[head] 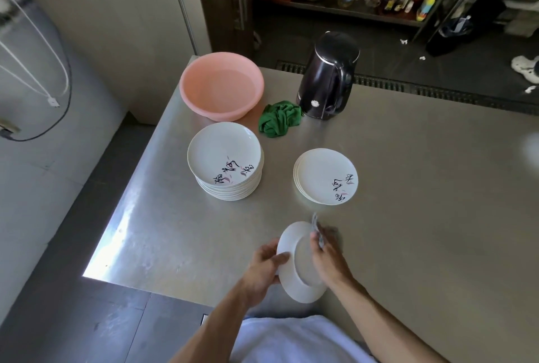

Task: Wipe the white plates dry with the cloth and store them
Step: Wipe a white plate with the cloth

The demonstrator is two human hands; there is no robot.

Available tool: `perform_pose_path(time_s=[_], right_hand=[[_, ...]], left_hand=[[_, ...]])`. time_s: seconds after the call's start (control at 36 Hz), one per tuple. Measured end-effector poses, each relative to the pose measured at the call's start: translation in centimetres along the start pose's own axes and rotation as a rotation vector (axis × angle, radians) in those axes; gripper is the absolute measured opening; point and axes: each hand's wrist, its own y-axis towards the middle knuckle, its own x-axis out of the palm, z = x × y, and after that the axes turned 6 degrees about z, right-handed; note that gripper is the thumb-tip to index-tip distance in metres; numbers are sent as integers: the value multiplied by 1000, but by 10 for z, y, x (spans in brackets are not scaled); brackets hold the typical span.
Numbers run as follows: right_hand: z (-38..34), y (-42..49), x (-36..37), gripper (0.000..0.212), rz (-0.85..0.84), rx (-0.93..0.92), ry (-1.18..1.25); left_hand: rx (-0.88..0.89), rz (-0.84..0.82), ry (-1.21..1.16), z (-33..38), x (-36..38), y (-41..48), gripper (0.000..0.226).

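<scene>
My left hand [266,264] grips a tilted white plate [291,286] by its rim above the bench [408,187], my right hand [327,257] clutching a cloth [318,231] against its underside.

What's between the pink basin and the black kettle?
In the head view, a crumpled green cloth lies in the gap between pink basin and black kettle, nearer the kettle's base.

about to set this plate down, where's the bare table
Bare steel table right of the short plate stack, and the near-left corner before the tall stack. A lane runs between the stacks. Crowded at the far end: basin, green cloth, kettle.
</scene>
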Motion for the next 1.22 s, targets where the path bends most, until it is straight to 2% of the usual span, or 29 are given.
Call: perform_pose_path(time_s=[0.03,0.08,0.14,0.22,0.31,0.39,0.44,0.5,0.56,0.61,0.67,0.75,0.81,0.86,0.89,0.94,1.03,1.08,1.17,1.22], right_hand=[[-2,-4,0,48,-24,-45,-13],[-8,-15,0,49,-59,-316,-71],[-11,-24,3,46,-165,-548,-139],[-10,-32,7,48,-183,-652,-184],[-5,-27,7,52,-79,-543,-245],[-5,-8,7,53,48,-211,-174],[-7,2,6,51,38,-19,-94],[-11,3,7,51,32,-98,-146],[-20,-6,8,50,5,-271,-72],[-24,-16,8,49,-81,-491,6],[-18,-21,10,50,-166,-625,-62],[-6,-12,9,49,-111,-564,-214],[-4,-4,5,47,19,-373,-228],[-5,3,0,52,40,-116,-166],[-5,3,-1,55,23,-80,-146],[-7,-6,-1,55,7,-223,-120],[-12,-25,2,54,-107,-589,-150],[-9,-32,8,53,-168,-693,-213],[-4,-26,12,52,-90,-663,-252],[-5,-14,10,54,-13,-438,-269]], left_hand=[[3,9,3,0,1,1,38],[7,9,15,-2,1,4,32],[17,12,33,-5,1,5,27],[37,11,47,-8,1,5,25],[35,-22,-28,-7,3,2,25],[18,-33,-124,-6,5,1,35],[-2,16,-172,-6,4,3,26],[-17,55,-181,-3,5,6,29],[-17,67,-148,1,6,7,33],[9,56,-89,2,8,9,36],[62,37,-27,0,8,9,33],[31,58,4,-5,3,7,29],[-9,64,7,-6,-2,8,35],[-22,65,21,-5,-4,9,32],[-23,66,22,-5,-4,9,28],[-22,62,30,-4,-3,11,26],[16,47,62,-5,-1,12,22],[55,41,67,-7,0,11,26],[62,52,-18,-9,2,9,28],[42,56,-99,-7,2,8,36]])
